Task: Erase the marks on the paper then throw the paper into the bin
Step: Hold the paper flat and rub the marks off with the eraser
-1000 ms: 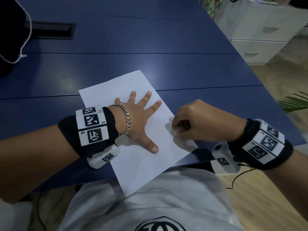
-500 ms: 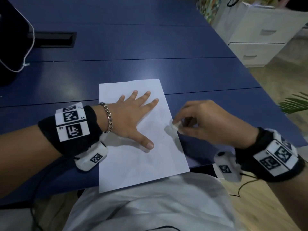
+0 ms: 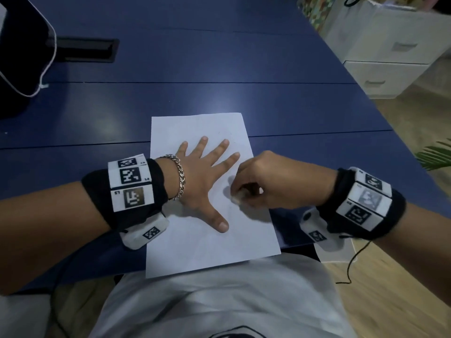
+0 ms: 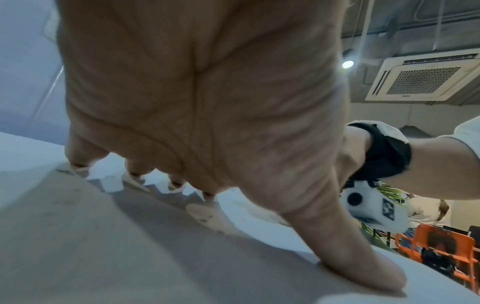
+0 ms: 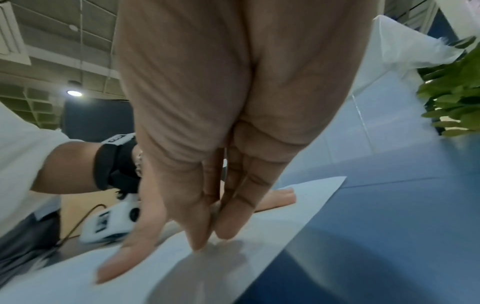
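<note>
A white paper (image 3: 195, 247) lies on the blue table (image 3: 244, 64), its near end hanging over the front edge. My left hand (image 3: 202, 184) presses flat on the sheet with its fingers spread; the left wrist view shows the palm (image 4: 202, 102) and the fingertips on the paper (image 4: 78, 246). My right hand (image 3: 258, 189) pinches a small white eraser (image 3: 237, 198) against the sheet's right side, just right of the left thumb. From the right wrist, the pinched fingertips (image 5: 197, 240) touch the paper (image 5: 298, 203). Any marks are too faint to make out.
A black bag with a white cord (image 3: 22, 57) sits at the far left, beside a black cable slot (image 3: 83, 50). White drawers (image 3: 390, 59) and a plant (image 3: 436, 154) stand off the table's right side. Orange chairs (image 4: 441, 246) show behind. No bin shows in any view.
The paper has turned from tilted to nearly square with the table edge. My right hand, at the sheet's right edge half a second ago, now presses the eraser further in on the paper.
</note>
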`<act>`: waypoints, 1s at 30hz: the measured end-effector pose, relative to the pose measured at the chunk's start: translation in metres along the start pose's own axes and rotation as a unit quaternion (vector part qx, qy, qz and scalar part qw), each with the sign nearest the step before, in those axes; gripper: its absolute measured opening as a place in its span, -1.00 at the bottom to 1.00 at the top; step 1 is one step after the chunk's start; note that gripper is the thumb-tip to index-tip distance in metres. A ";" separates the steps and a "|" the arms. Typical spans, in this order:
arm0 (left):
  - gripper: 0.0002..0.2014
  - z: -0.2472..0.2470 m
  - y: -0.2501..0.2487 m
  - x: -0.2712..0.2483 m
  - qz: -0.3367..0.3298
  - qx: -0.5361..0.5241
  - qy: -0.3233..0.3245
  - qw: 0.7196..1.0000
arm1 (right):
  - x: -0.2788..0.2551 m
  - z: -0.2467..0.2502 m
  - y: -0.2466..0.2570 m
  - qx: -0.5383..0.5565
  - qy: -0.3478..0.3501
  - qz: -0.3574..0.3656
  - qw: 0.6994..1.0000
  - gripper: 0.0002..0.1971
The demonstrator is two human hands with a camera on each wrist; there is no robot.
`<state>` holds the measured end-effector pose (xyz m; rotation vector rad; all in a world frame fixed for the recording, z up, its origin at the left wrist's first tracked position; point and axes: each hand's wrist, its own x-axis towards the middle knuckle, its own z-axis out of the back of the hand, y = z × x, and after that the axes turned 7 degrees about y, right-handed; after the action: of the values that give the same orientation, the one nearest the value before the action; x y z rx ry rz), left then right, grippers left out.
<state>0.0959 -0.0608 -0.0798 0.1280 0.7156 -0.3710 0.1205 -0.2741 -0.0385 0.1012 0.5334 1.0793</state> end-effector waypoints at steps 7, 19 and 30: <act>0.59 0.001 -0.001 -0.001 0.004 0.003 0.005 1.000 | 0.003 -0.001 -0.006 -0.018 -0.043 -0.043 0.998 -0.88; 0.61 0.006 -0.004 -0.004 0.014 -0.014 0.015 1.000 | -0.005 0.006 -0.010 0.017 -0.006 -0.044 0.999 -0.87; 0.62 0.011 -0.008 -0.005 0.024 -0.012 0.033 0.999 | -0.017 0.008 -0.013 0.051 0.022 -0.089 0.995 -0.88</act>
<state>0.0968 -0.0691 -0.0685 0.1358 0.7804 -0.3129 0.1287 -0.2931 -0.0299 0.1171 0.6257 0.8826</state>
